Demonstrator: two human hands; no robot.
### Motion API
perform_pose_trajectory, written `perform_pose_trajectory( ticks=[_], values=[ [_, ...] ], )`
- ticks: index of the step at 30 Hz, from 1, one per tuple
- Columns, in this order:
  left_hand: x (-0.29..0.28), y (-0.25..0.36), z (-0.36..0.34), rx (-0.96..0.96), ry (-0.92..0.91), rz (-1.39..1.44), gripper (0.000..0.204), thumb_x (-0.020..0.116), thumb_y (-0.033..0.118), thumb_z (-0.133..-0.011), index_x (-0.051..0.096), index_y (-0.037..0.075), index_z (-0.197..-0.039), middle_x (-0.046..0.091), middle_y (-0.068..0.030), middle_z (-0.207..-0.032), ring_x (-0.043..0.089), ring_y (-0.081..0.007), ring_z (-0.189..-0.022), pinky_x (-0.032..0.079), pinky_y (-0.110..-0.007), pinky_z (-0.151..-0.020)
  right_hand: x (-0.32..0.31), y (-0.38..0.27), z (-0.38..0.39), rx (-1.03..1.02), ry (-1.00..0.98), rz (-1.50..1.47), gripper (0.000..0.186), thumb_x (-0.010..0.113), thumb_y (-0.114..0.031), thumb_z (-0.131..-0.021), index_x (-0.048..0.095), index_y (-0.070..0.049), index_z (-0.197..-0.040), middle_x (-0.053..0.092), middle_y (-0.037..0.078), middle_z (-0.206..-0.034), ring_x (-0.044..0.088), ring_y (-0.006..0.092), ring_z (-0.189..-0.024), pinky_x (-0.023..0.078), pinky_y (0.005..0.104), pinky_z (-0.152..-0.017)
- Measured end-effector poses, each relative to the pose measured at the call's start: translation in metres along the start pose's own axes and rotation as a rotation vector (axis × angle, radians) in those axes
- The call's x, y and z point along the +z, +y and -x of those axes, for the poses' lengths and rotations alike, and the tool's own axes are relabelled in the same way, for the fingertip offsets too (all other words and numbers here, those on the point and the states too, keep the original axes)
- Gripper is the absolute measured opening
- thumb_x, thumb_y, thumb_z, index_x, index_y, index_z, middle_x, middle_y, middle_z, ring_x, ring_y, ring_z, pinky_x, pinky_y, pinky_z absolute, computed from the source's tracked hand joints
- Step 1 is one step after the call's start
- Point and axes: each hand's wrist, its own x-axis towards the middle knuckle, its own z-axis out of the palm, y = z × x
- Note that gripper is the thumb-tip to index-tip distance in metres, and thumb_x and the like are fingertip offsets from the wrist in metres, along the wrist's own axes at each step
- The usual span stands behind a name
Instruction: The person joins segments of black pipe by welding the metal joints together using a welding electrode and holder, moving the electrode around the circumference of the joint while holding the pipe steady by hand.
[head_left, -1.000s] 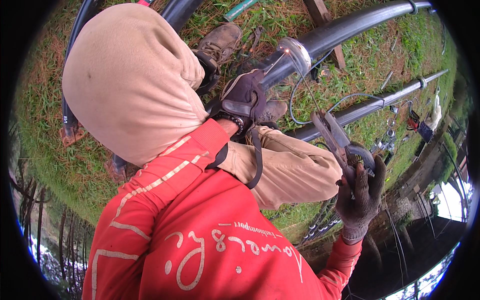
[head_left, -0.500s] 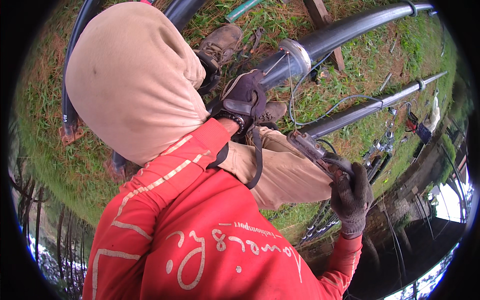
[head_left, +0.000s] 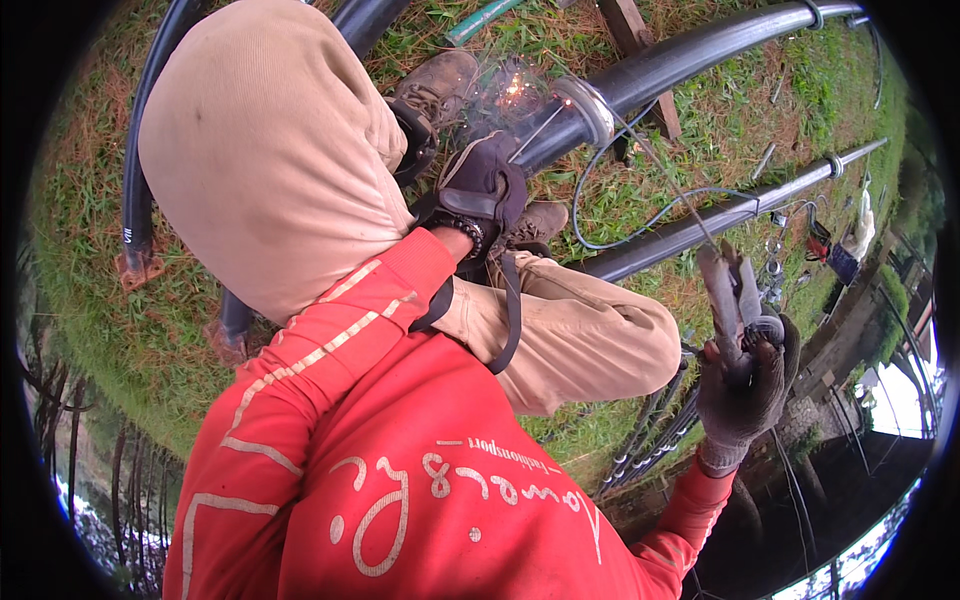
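My left hand (head_left: 483, 185), in a dark glove, is closed beside a thick black pipe (head_left: 690, 62). From it a thin metal rod (head_left: 536, 134) slants up toward the silvery ring (head_left: 597, 112) around that pipe; its gripped end is hidden. My right hand (head_left: 745, 390), in a grey-brown knit glove, grips a welding electrode holder (head_left: 728, 300) out to the right. A long thin welding electrode (head_left: 672, 182) runs from the holder's jaws toward the ring. Bright sparks (head_left: 514, 88) and thin smoke show just left of the ring, and a small glow sits on its edge.
A thinner pipe (head_left: 700, 220) lies on the grass to the right, with a bluish cable (head_left: 580, 215) looping near it. Wooden beam (head_left: 628, 28) crosses under the thick pipe. Small metal parts (head_left: 772, 265) and a green tube (head_left: 482, 20) lie around. My boot (head_left: 440, 85) is close to the sparks.
My right hand has moved right and turned the electrode holder more upright. The electrode now slants rightward from the ring. Sparks and smoke have appeared; my left hand has barely shifted.
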Motion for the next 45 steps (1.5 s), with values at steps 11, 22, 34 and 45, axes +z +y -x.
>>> perform_pose_trajectory(
  ticks=[11,22,34,45],
  values=[
    [-0.009,0.016,-0.001,-0.101,-0.025,-0.05,0.034,0.057,0.016,-0.096,0.077,0.005,-0.122,0.077,-0.0261,-0.104,0.076,-0.0432,-0.095,0.058,-0.047,-0.086,0.034,0.001,0.028,-0.065,-0.129,0.263,0.059,0.089,-0.012,-0.088,0.061,-0.014,-0.14,0.061,0.031,-0.147,0.072,0.0478,-0.12,0.064,0.0514,-0.089],
    [-0.01,0.016,-0.001,-0.089,-0.015,-0.056,0.035,0.057,0.016,-0.098,0.076,0.003,-0.123,0.078,-0.0259,-0.108,0.075,-0.0432,-0.099,0.058,-0.046,-0.09,0.039,0.0,0.034,0.051,-0.214,0.24,0.056,0.087,-0.008,-0.087,0.063,-0.01,-0.137,0.057,0.031,-0.152,0.062,0.0546,-0.134,0.06,0.0559,-0.103],
    [-0.004,0.007,-0.004,-0.092,-0.034,-0.068,0.029,0.059,0.013,-0.098,0.077,0.001,-0.118,0.077,-0.0244,-0.108,0.075,-0.0403,-0.1,0.058,-0.046,-0.089,0.041,0.002,0.031,-0.024,-0.158,0.286,0.042,0.087,-0.014,-0.088,0.072,-0.008,-0.127,0.062,0.029,-0.147,0.078,0.0364,-0.097,0.065,0.0457,-0.08],
    [-0.006,0.0,-0.001,-0.053,0.051,0.075,0.034,0.055,0.012,-0.096,0.075,0.003,-0.121,0.076,-0.0246,-0.102,0.074,-0.0426,-0.095,0.058,-0.048,-0.087,0.04,0.003,0.034,-0.088,-0.119,0.233,0.05,0.086,-0.013,-0.089,0.065,-0.012,-0.134,0.06,0.032,-0.147,0.074,0.0471,-0.113,0.065,0.0483,-0.085]
  ],
)
